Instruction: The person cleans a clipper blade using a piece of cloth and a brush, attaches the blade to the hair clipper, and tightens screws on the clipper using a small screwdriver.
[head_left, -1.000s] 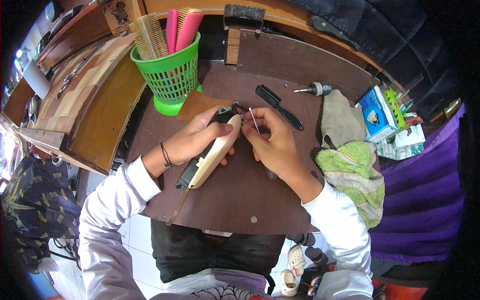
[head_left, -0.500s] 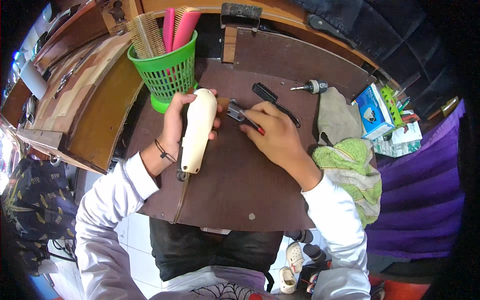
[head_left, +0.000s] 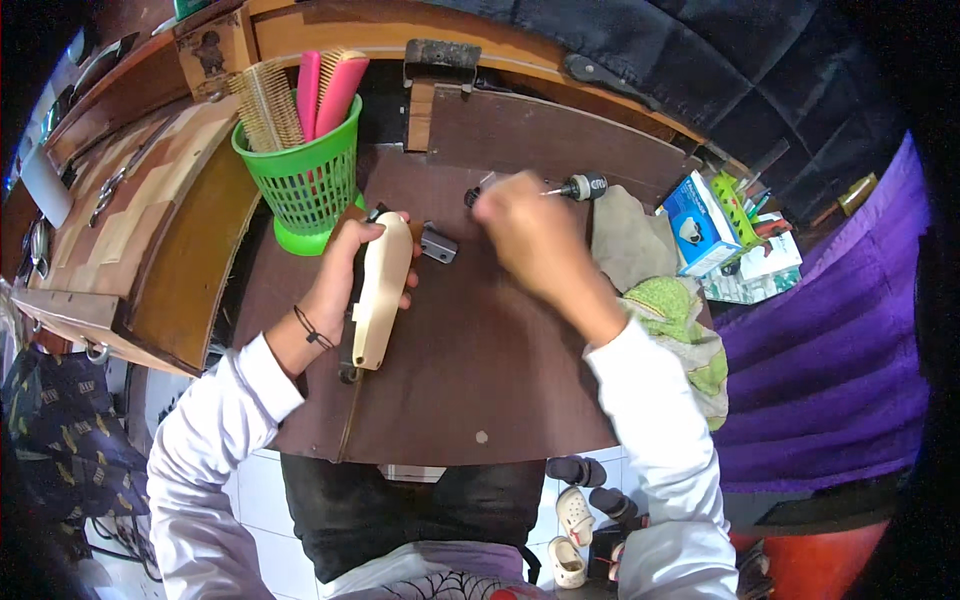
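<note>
My left hand (head_left: pixel 335 265) is wrapped around a cream hair clipper (head_left: pixel 382 295), whose cord trails down off the table's near edge. Just right of the clipper's head lies a small grey metal clipper blade (head_left: pixel 440 247), apart from my fingertips. My right hand (head_left: pixel 535 225) is smeared by motion over the far middle of the table, fingers bent and mostly hidden. Beneath and beside it shows the end of a black brush (head_left: pixel 472 197); whether the hand grips anything cannot be seen. A short screwdriver (head_left: pixel 585 187) with a dark handle lies just beyond this hand.
A green basket (head_left: pixel 305 185) with brushes stands at the far left of the brown table (head_left: pixel 480 380). On the right lie a grey cloth (head_left: pixel 632 235), a green-and-white towel (head_left: pixel 690 330) and a blue box (head_left: pixel 695 225). A purple curtain (head_left: pixel 830 370) hangs beyond the right edge.
My right hand has moved away from the clipper blade toward the black brush; the red-and-black tool it held no longer shows. My left hand still holds the clipper. The view has shifted slightly.
</note>
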